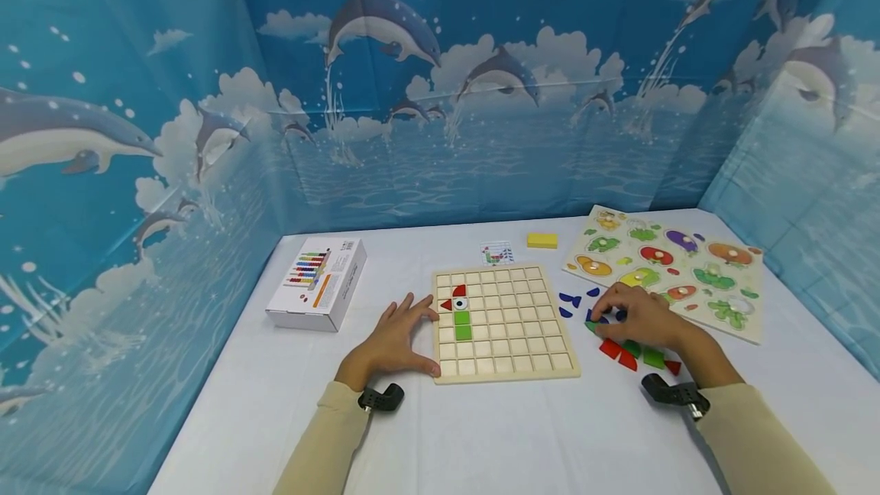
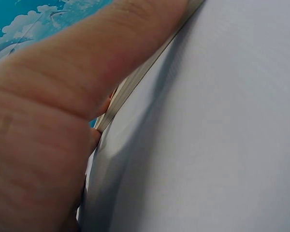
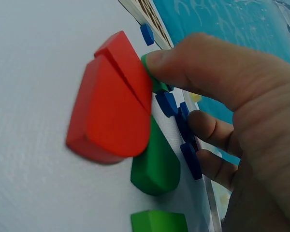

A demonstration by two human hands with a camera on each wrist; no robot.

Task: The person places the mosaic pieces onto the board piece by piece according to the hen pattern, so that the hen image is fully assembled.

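Observation:
A wooden grid board (image 1: 510, 327) lies on the table; at its left stand a red quarter-round piece (image 1: 459, 291), a red triangle (image 1: 446, 304), an eye tile (image 1: 460, 303) and two green squares (image 1: 463, 325). My left hand (image 1: 395, 342) rests against the board's left edge, fingers spread and thumb at the near corner. At the right, my right hand (image 1: 642, 317) pinches a green piece (image 3: 159, 86) among loose blocks; the thumb shows on it, the index fingertip is hidden. Red blocks (image 3: 108, 106), a dark green block (image 3: 155, 162) and blue pieces (image 3: 191, 159) lie around it.
A white box (image 1: 316, 283) with a printed picture stands at the left. Behind the board lie a small pattern card (image 1: 497, 253) and a yellow block (image 1: 542, 241). A vegetable puzzle board (image 1: 715, 254) lies at the back right, beyond the right hand. A dolphin-print curtain (image 1: 440, 174) surrounds the table.

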